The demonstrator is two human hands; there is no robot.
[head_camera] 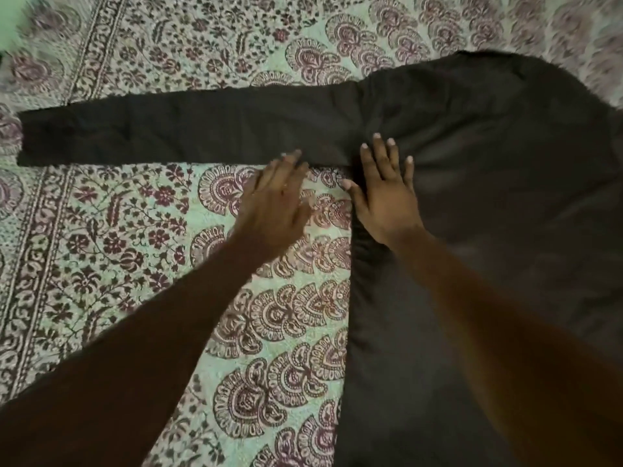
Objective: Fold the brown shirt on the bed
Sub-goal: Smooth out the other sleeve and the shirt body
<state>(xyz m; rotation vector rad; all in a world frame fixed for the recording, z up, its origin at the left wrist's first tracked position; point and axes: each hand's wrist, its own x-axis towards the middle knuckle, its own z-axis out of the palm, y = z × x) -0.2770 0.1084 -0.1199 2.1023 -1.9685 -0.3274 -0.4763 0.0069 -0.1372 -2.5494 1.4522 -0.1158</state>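
shirt: brown shirt [488, 203] lay flat on the patterned bed cover [135, 247], one sleeve [168, 129] stretched out to the left | left hand [273, 200]: open, fingertips at the sleeve's lower edge (blurred) | right hand [387, 193]: open, palm down, fingers spread on the shirt near the armpit

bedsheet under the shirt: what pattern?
Pale green cotton bedsheet printed with maroon floral and paisley motifs; head view.

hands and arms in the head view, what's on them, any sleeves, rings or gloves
Both arms are bare as far as the frame shows: no sleeves or gloves. The left hand is motion-blurred, so a ring cannot be ruled out. The right hand shows no rings; its fingernails are short and pale.
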